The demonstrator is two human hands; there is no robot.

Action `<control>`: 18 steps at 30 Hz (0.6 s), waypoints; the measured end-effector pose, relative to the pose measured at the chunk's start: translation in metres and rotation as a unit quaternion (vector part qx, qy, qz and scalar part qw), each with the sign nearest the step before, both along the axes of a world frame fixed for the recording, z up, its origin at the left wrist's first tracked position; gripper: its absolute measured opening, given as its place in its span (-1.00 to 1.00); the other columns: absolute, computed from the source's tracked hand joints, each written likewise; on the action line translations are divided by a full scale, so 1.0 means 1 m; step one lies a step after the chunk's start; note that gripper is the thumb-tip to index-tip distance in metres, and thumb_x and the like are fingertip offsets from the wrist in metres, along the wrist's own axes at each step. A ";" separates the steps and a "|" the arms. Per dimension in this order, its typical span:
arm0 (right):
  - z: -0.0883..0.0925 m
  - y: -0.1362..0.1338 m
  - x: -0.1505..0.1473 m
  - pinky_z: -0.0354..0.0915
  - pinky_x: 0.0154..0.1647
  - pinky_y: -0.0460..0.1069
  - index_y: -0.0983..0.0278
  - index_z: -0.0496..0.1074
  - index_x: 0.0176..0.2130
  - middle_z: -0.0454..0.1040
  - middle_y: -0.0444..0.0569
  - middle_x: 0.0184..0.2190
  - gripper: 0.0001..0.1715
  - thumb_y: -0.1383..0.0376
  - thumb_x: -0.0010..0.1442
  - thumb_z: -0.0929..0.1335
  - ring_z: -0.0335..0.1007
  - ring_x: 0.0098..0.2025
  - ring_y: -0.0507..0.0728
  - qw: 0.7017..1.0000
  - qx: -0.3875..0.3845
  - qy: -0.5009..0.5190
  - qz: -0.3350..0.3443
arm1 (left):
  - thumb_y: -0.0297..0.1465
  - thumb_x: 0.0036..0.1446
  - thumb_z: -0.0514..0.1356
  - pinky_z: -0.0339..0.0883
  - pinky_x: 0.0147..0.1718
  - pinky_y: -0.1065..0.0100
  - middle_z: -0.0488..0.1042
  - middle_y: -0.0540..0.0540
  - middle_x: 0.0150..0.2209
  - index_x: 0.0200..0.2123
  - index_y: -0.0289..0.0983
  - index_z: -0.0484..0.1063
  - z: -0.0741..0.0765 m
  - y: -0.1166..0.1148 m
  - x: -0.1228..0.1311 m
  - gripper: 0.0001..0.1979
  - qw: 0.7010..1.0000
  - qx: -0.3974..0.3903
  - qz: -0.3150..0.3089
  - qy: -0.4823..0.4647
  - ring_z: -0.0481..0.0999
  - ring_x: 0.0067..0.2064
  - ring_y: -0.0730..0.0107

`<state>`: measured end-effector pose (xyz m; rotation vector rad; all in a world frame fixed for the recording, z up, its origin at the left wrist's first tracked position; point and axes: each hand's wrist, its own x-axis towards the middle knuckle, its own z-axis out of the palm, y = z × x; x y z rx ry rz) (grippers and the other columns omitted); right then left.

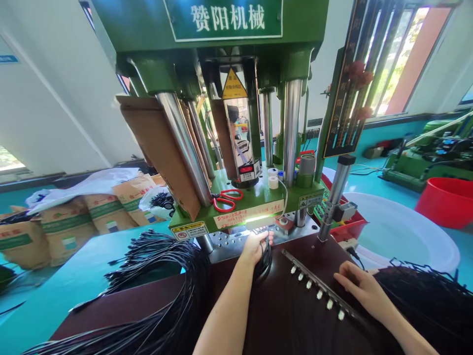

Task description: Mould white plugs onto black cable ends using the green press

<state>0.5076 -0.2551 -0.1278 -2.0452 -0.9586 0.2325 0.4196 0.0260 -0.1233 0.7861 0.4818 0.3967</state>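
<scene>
My left hand (254, 247) is closed around a looped bundle of thin black cables (263, 264) at the front edge of the press's perforated metal plate (231, 241). The far ends of that bundle are too small to make out under the lit slot. My right hand (356, 285) hovers over the dark tabletop with its fingers loosely bent and apart, and nothing shows in it. Just left of it lies a narrow metal strip (314, 281) carrying several white connectors (320, 294).
The green press (236, 202) stands ahead, with red-handled scissors (228, 199) on its ledge. Black cables (177, 276) pile up at left, and another dark heap (424, 301) lies at right. Beyond are a white tub (399, 222), a red bucket (449, 199) and paper sacks (66, 227).
</scene>
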 end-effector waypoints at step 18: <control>0.059 0.147 0.010 0.26 -0.17 0.05 0.30 0.35 -0.13 0.43 0.04 -0.22 -0.70 0.31 0.13 0.22 0.33 -0.18 0.16 0.979 0.062 -0.140 0.136 | -0.57 -0.20 0.23 0.26 -0.56 0.42 0.44 -0.09 -0.55 -0.42 -0.40 0.35 -0.001 0.001 0.003 -0.82 1.000 -0.010 -0.002 -0.004 0.36 -0.59 0.51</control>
